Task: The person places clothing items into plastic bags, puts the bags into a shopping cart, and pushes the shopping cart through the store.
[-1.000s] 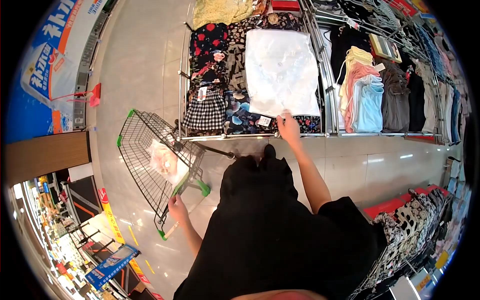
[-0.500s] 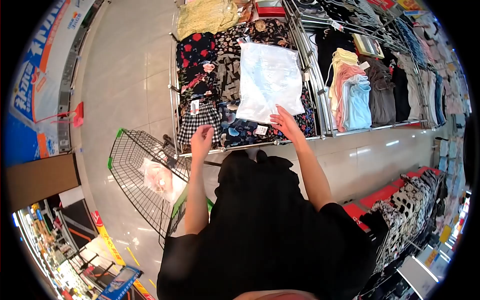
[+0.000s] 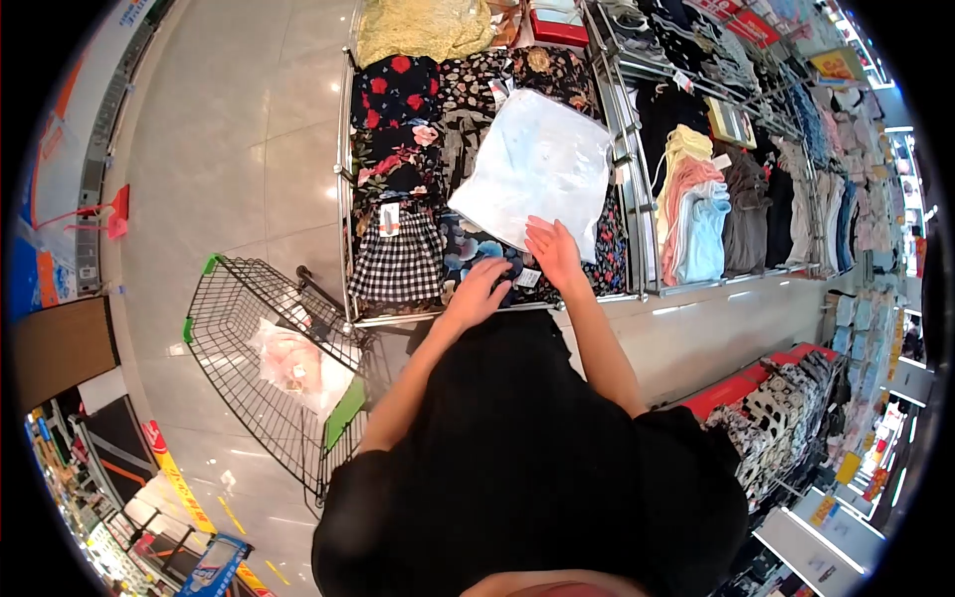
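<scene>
A flat white garment in a clear plastic bag lies tilted on top of folded floral clothes in a metal-framed display bin. My right hand is at the bag's lower edge, its fingers extended over the plastic and not wrapped round it. Left of it, my left hand hovers by the bin's front edge, fingers apart and holding nothing. Beneath the hands are a dark blue floral garment and a white price tag. A black-and-white gingham garment lies to the left.
A wire shopping cart stands at my left, with a pink item in clear plastic inside. Metal rails edge the bin. To the right, another bin holds pastel folded clothes. Patterned clothes are behind me at right.
The bagged white garment has turned clockwise, its lower left corner swinging out leftward. My left hand has moved right, towards my right hand. The view has shifted slightly.
</scene>
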Available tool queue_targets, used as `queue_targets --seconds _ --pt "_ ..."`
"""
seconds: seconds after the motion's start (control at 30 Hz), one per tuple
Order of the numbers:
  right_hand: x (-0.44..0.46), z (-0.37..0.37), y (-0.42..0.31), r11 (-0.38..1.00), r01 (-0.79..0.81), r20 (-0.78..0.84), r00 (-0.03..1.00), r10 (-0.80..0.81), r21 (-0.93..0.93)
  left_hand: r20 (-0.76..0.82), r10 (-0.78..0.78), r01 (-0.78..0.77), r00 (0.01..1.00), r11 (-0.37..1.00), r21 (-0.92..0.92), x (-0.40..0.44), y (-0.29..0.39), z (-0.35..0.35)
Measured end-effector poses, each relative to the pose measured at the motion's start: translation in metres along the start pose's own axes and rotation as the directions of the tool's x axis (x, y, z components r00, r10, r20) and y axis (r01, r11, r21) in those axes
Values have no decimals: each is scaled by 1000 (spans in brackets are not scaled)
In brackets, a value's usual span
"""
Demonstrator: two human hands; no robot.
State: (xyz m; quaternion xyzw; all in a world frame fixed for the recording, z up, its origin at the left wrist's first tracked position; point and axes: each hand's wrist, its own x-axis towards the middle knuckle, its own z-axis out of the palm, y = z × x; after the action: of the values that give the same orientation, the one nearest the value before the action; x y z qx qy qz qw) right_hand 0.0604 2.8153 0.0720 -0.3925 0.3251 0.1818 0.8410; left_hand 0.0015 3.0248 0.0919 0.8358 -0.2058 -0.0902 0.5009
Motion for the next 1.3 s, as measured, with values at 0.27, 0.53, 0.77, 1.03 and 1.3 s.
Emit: queue_targets --seconds 0.27,0.53,0.77,1.03,1.3 --pt "-44 24 -7 982 172 14 985 -173 81 73 -208 135 975 823 551 78 -47 9" --pt "-46 11 2 1000 0 14 1000 0 -19 268 2 45 963 985 -166 71 -55 -4" --pt "-24 -20 72 108 189 169 971 -167 -976 -541 -301 364 786 931 11 12 -123 -109" --pt "-39 -24 121 -423 376 386 920 66 -824 -660 -476 703 581 702 112 -79 -239 -145" --pt "-42 -20 112 -346 314 296 949 106 -884 -495 -634 714 594 699 -41 -79 -226 -147"
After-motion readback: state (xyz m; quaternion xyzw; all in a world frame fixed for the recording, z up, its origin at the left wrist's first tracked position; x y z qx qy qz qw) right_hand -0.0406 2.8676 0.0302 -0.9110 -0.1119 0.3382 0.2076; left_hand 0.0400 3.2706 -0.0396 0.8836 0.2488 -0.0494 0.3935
